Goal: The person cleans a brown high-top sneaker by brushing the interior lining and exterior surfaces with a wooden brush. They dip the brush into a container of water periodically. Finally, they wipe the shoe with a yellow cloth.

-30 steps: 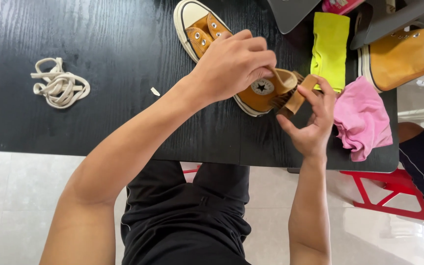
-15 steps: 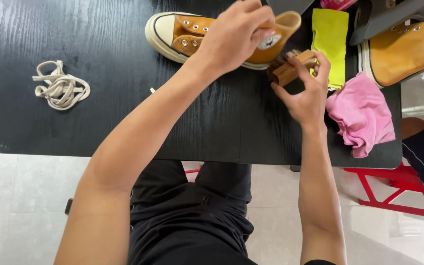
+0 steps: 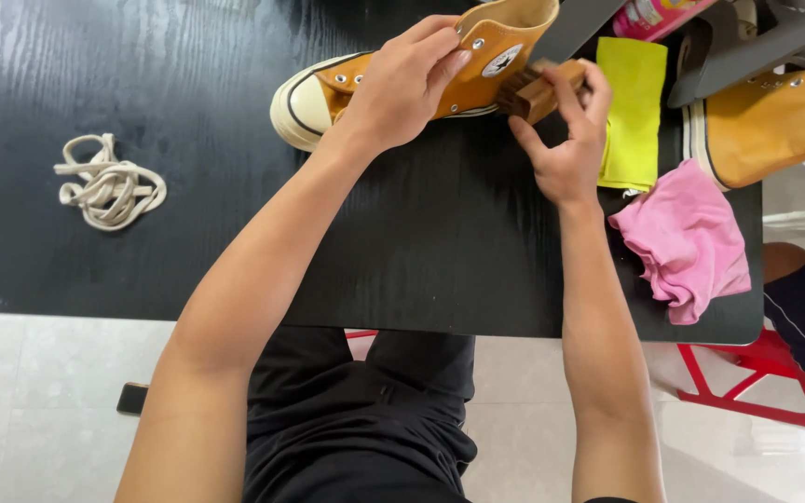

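Clearly the left hand (image 3: 402,88) grips the orange sneaker (image 3: 440,70) on its side at the worktop's (image 3: 235,233) far edge, while the right hand (image 3: 566,140) presses a wooden brush (image 3: 533,91) against its heel — a hard stroke could push the shoe off.

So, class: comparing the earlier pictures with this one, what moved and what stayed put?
The left hand turned the orange shoe from pointing away to lying sideways, toe leftward. The right hand kept the wooden brush against it. Laces, cloths and second shoe stayed.
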